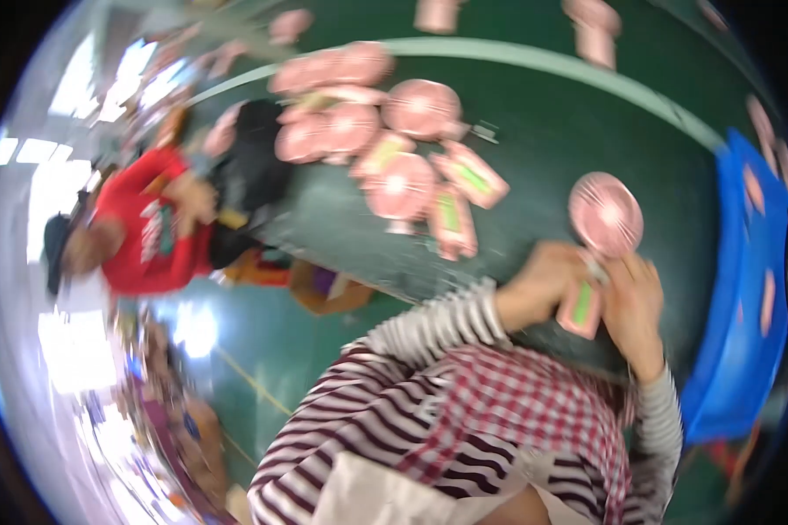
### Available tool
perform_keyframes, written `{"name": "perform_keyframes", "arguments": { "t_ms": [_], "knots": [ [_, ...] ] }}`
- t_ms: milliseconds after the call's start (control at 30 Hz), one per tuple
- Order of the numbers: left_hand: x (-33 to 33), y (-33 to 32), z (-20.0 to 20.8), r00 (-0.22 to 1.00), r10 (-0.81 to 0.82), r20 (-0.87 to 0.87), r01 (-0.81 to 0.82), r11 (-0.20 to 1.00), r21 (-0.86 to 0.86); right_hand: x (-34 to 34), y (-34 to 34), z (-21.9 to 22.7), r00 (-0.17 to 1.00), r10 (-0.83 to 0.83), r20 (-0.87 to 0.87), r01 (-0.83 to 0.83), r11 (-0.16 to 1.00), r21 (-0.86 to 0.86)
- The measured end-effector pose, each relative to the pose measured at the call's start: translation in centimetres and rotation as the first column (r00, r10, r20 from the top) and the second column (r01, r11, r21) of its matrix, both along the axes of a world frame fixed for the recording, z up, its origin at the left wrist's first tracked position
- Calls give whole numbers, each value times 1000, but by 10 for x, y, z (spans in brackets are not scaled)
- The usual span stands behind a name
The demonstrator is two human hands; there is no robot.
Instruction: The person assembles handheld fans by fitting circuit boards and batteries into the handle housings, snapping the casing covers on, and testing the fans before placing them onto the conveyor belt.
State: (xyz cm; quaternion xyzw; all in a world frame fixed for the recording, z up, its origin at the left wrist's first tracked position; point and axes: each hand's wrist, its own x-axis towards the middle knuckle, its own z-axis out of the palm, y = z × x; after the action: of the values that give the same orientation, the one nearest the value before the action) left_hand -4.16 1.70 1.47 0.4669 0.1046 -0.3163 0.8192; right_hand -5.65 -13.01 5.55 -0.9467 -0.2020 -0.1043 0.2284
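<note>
A pink handheld fan (605,215) lies on the dark green table in front of me, its round head pointing away and its handle, with a green strip, toward me. My left hand (545,284) grips it from the left near the neck. From the other side my right hand (635,306) closes round the same neck area, where a small pale piece shows between the fingers. Both hands are blurred, so the fingertips are hard to make out. Several more pink fans (399,185) lie in a cluster to the left, some overlapping, with green strips on their handles.
To my right stands a blue plastic bin (744,297) with pink pieces in it. A pale green strip (534,54) crosses the table's far part, with further pink fans (594,35) beyond. At left, a person in red (153,223) sits beside a black bag-like object (256,171).
</note>
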Motion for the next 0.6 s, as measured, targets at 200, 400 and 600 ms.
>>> {"name": "perform_keyframes", "arguments": {
  "t_ms": [200,400,600],
  "knots": [
    [7,-9,5,1000,18,7,-19,991,130,-2,1,1,1000,-10,-23,13,993,115],
    [21,-13,8,997,36,65,-48,979,198,17,-5,-2,997,2,-80,10,989,149],
    [26,-18,0,993,24,116,-46,979,198,19,-11,-11,995,-1,-97,14,990,137]
  ]
}}
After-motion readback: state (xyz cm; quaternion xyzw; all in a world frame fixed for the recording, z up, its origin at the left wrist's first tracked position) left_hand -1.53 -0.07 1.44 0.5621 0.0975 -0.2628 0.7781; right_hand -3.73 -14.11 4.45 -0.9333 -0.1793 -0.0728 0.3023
